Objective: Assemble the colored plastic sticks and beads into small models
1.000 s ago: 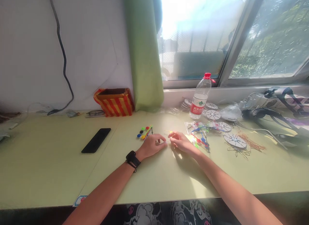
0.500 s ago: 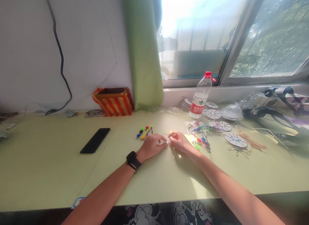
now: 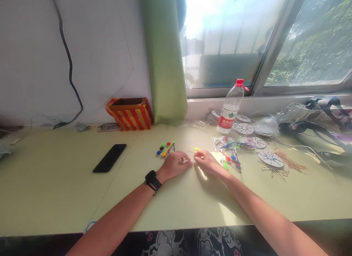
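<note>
My left hand [image 3: 177, 163] is closed in a pinch on a thin white stick [image 3: 182, 160], over the middle of the table. Close beside it, my right hand [image 3: 206, 161] pinches at the stick's right end; the fingertips almost meet, and they partly hide the piece. Left of my hands lie several small coloured discs [image 3: 161, 148] and a few thin coloured sticks [image 3: 170, 149]. A small yellow piece [image 3: 196, 149] rests just beyond my right fingertips. More coloured plastic sticks and discs [image 3: 232, 160] lie right of my right hand.
A black phone [image 3: 110, 158] lies at left, with a striped box [image 3: 130, 114] by the wall. At right stand a water bottle [image 3: 230, 111], white slotted discs [image 3: 270, 158], copper-coloured wires [image 3: 291, 161] and black straps [image 3: 308, 129]. The table [image 3: 165, 208] ends near my body.
My hands stay together over nearly the same spot. The right fingers have closed in on the white stick's end, and less of it shows. The view has shifted slightly.
</note>
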Motion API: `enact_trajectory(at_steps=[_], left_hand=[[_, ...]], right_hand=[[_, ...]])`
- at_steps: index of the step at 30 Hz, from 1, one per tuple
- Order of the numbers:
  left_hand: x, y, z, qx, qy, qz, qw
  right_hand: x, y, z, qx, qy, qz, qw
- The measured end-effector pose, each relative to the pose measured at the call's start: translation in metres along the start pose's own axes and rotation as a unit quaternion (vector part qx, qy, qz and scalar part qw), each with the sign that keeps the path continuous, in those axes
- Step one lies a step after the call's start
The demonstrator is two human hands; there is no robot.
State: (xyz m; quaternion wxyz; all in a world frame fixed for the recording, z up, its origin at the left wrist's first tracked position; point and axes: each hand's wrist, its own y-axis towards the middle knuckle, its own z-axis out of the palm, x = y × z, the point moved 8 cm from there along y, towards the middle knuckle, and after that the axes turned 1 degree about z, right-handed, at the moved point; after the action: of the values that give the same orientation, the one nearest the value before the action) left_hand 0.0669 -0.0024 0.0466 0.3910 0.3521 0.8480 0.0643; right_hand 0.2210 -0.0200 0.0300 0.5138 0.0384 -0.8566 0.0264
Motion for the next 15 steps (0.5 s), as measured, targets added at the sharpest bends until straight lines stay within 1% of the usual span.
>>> enact_trajectory(at_steps=[5, 11, 13, 15], left_hand=[[-0.005, 0.001, 0.002, 0.000, 0.027, 0.011, 1.000], [-0.017, 0.001, 0.002, -0.009, 0.071, 0.028, 0.997], [-0.023, -0.001, 0.003, -0.004, 0.089, 0.048, 0.995], [-0.027, -0.002, 0.000, -0.013, 0.098, 0.064, 0.993]], right_hand=[[-0.007, 0.005, 0.003, -0.033, -0.018, -0.018, 0.999], [-0.006, 0.003, 0.005, -0.031, -0.001, -0.044, 0.999], [-0.005, 0.001, 0.005, -0.049, 0.010, -0.057, 0.997], [-0.005, -0.002, 0.002, -0.084, 0.015, -0.063, 0.994]])
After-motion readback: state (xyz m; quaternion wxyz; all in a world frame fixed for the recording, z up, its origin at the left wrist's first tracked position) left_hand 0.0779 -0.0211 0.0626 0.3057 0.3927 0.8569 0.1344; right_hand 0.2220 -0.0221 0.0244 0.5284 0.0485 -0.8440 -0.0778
